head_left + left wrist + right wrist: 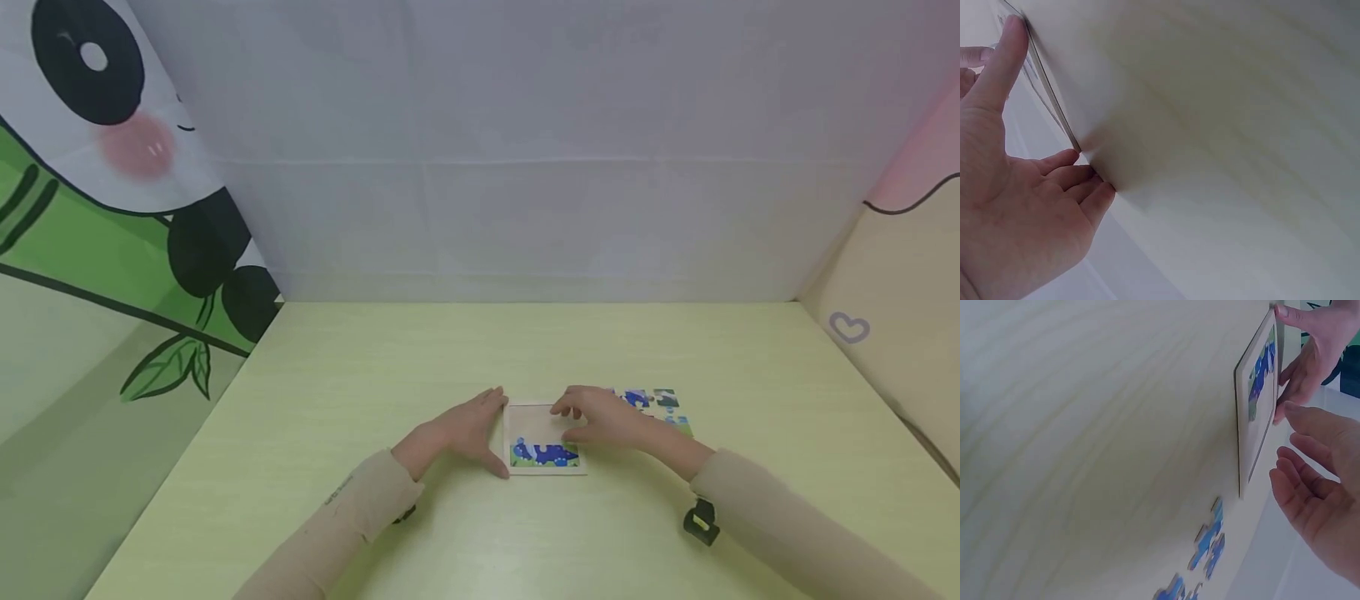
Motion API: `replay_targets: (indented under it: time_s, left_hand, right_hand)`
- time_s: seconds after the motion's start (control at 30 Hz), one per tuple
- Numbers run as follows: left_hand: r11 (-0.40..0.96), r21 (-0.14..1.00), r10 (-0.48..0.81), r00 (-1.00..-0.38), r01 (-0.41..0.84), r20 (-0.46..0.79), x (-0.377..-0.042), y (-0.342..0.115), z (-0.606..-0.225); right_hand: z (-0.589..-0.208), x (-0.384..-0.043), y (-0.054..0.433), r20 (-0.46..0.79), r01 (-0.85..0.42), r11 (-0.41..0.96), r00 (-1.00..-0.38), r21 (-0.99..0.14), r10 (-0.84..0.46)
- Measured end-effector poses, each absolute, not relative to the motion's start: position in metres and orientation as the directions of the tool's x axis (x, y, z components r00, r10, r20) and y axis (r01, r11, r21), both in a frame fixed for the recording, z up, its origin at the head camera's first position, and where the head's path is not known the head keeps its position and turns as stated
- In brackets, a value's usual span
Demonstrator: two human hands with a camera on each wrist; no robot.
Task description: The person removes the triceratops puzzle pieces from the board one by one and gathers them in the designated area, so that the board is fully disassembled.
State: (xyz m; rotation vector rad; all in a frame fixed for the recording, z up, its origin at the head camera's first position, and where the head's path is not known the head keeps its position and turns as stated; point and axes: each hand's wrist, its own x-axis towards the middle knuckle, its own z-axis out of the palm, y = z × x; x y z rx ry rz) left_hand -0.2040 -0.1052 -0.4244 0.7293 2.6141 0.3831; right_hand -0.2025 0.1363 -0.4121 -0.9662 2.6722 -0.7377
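A shallow puzzle tray (pixel 531 422) lies flat on the table, its near part filled by joined pieces with a blue dinosaur picture (pixel 545 454) on green. Along the tray's left edge rests my left hand (pixel 472 425), thumb at the near corner and fingers by the far one. The left wrist view shows those fingertips (pixel 1105 192) down at the table beside the edge. My right hand (pixel 606 415) hovers over the tray's right side with fingers loosely bent. Thumb and fingers stand apart in the right wrist view, and no piece shows between them.
Several loose puzzle pieces (pixel 665 397) lie right of the tray, partly hidden behind the right hand and forearm. The pale wood-grain table (pixel 375 358) meets a light cloth wall (pixel 480 217) at the back. Printed panels flank it left and right.
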Motion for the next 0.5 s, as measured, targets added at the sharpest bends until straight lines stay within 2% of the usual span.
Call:
replay_targets:
  time_s: [0.1, 0.33, 0.5]
  left_hand:
    - [0.823, 0.368, 0.545, -0.783, 0.433, -0.298, -0.205, -0.106, -0.425]
    - [0.811, 0.385, 0.558, -0.780, 0.440, -0.283, -0.204, -0.107, -0.425]
    - [0.814, 0.378, 0.556, -0.781, 0.442, -0.284, -0.204, -0.106, -0.424]
  right_hand:
    - [-0.415, -0.204, 0.122, -0.050, -0.528, 0.651, -0.755, -0.545, -0.654]
    - [-0.429, -0.202, 0.101, -0.039, -0.577, 0.578, -0.687, -0.577, -0.725]
    - [-0.430, -0.201, 0.095, -0.068, -0.546, 0.583, -0.692, -0.602, -0.719]
